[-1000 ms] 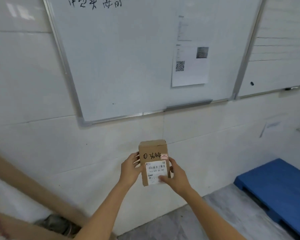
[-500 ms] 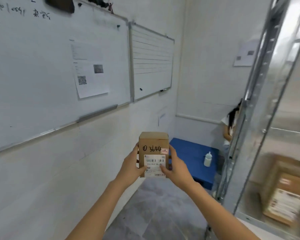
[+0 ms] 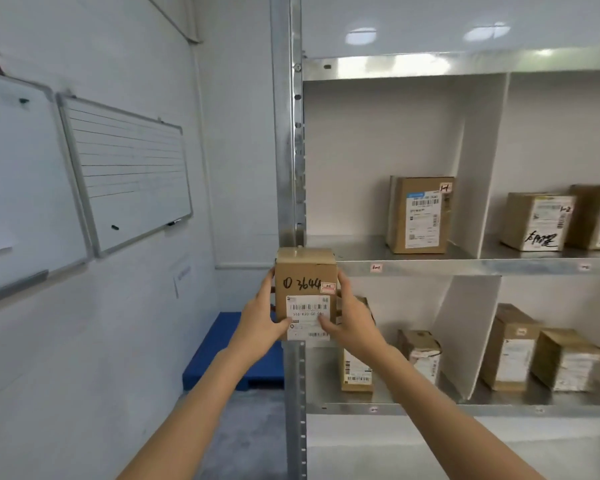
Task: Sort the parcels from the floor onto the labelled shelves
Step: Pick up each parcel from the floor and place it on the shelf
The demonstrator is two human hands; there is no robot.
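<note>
A small brown cardboard parcel point(image 3: 303, 271), marked "3644" in black with a white barcode label and a small pink sticker, is held upright in front of the metal shelf unit's left post point(image 3: 289, 161). My left hand point(image 3: 260, 320) grips its left side and my right hand point(image 3: 352, 320) its right side, thumbs on the label. The upper shelf point(image 3: 430, 266) carries a small pink tag point(image 3: 375, 268) on its front edge. One labelled box point(image 3: 420, 214) stands in that shelf's left compartment.
White dividers point(image 3: 478, 161) split the shelves into compartments. More boxes point(image 3: 534, 221) sit in the upper right compartment and several boxes point(image 3: 510, 348) on the lower shelf. Whiteboards point(image 3: 125, 171) hang on the left wall. A blue pallet point(image 3: 222, 355) lies on the floor by the corner.
My view has swung right from the whiteboard wall to face the shelves. The parcel stays in both hands, held at the same height before me.
</note>
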